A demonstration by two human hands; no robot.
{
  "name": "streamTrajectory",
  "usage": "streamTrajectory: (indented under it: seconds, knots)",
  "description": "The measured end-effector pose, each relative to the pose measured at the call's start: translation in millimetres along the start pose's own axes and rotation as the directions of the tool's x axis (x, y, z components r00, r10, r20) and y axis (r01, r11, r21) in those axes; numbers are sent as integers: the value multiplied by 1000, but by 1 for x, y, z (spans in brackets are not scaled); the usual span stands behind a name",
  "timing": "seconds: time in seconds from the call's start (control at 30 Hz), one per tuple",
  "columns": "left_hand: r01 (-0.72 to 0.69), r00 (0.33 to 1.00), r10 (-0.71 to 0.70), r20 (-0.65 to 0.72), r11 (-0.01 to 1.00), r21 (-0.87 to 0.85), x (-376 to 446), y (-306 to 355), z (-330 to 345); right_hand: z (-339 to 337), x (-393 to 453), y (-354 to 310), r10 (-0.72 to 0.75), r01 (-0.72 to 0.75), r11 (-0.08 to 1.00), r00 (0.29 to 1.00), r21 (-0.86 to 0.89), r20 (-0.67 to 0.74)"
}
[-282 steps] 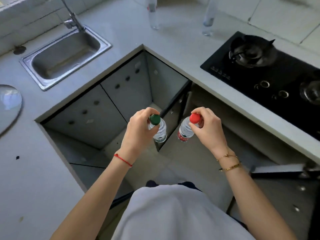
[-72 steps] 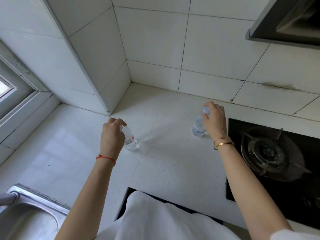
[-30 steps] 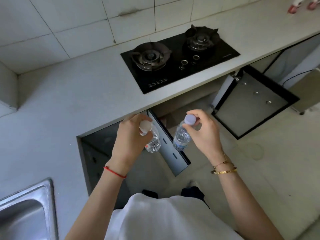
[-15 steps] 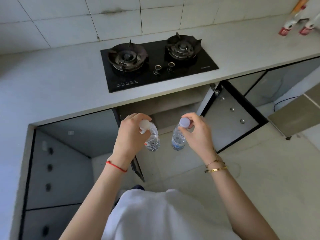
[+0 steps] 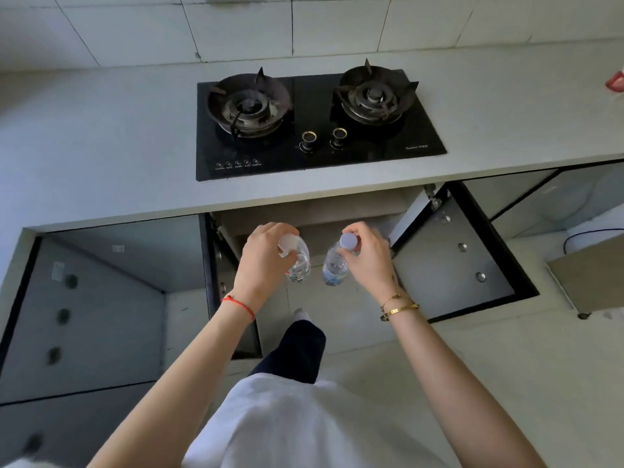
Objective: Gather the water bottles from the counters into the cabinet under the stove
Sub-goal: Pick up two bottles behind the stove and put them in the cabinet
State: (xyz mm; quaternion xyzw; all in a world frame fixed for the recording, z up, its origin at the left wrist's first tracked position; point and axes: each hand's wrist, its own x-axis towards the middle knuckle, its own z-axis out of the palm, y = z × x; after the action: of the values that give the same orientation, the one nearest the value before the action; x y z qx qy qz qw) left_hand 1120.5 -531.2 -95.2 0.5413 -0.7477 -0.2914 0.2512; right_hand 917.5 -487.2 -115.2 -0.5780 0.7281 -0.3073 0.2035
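White cloth of the person's shirt [image 5: 304, 423] fills the bottom of the view, with a dark trouser leg [image 5: 297, 349] stepping onto the smooth pale floor [image 5: 472, 383]. Both bare forearms reach forward. The left hand [image 5: 263, 261], with a thin red cord at the wrist, has its grip curled around the neck of a clear plastic bottle [image 5: 299, 265] with a whitish cap; the bottle hangs upright below the fingers. The right hand [image 5: 368, 261], with slim gold bangles at the wrist, pinches with its fingertips the pale lilac cap of a second clear bottle [image 5: 334, 268], whose ribbed body bears a blue label. The two bottles hang just beside each other, apart, in front of the open cabinet [image 5: 320, 217] under the stove, above the floor. The cabinet's flat grey door [image 5: 452, 261], edged in black and studded with round metal fittings, is swung wide to the right. Above it runs the matte grey tabletop [image 5: 101, 146], and set into it is a glossy black glass stove [image 5: 314, 123] with two round iron burners and two ringed knobs. Glazed white tiles [image 5: 236, 25] cover the wall behind.
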Motion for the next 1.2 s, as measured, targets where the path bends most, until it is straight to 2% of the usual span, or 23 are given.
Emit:
streamTrajectory:
  seconds: [0.17, 0.3, 0.47, 0.8, 0.93, 1.2]
  knots:
    - [81, 997, -81, 7, 996, 27, 46, -25, 43, 26, 60, 35, 73, -70, 997, 989, -29, 130]
    - [70, 997, -73, 23, 994, 86, 80, -49, 85, 60, 99, 66, 125, -123, 992, 980, -19, 153]
    - [96, 995, -96, 4, 993, 74, 121, -94, 144, 112, 139, 115, 125, -122, 992, 975, -28, 182]
    - [132, 989, -142, 45, 976, 175, 176, -248, 301, 268, 200, 250, 93, -85, 995, 964, -43, 247]
    - [174, 982, -183, 52, 973, 151, 193, -315, 358, 336, 217, 310, 21, 2, 996, 965, -88, 260]
    - [150, 987, -158, 29, 973, 176, 232, -411, 439, 442, 267, 394, -25, 52, 994, 964, -98, 264]
